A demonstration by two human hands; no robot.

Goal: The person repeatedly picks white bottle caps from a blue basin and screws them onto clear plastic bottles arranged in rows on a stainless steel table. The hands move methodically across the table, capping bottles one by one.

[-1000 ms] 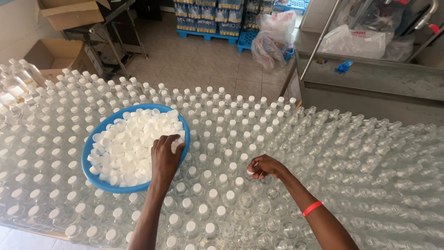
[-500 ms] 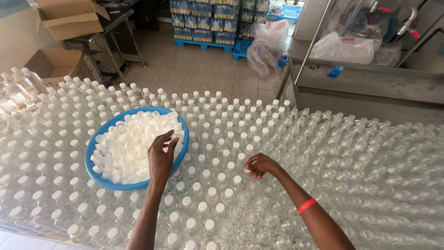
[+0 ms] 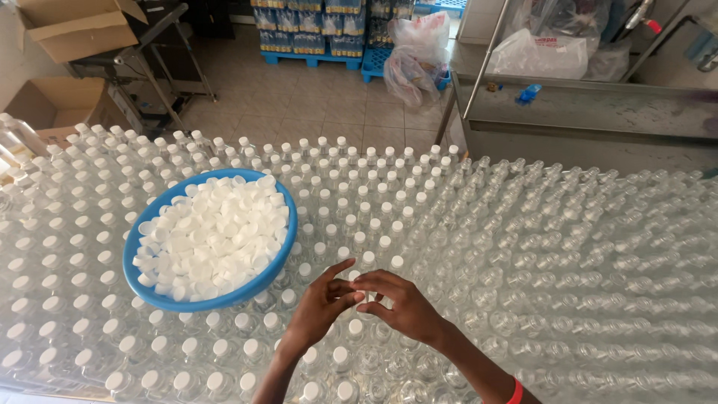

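Head view showed the left hand (image 3: 318, 307) and the right hand (image 3: 404, 303) brought together over the near middle of the packed clear bottles (image 3: 523, 247), fingertips meeting around what looked like a small white cap (image 3: 357, 295); which hand actually gripped it could not be told. Just to the left of the hands, the blue bowl (image 3: 146, 288) heaped with white caps (image 3: 213, 236) rested on top of capped bottles. Bottles to the right stood open-necked. From here a cap passed loosely between fingers could slip and drop among the bottles, and a nudge from the left forearm could tip the bowl, since it sat on bottle tops only. Far off lay a tiled floor (image 3: 299, 97).
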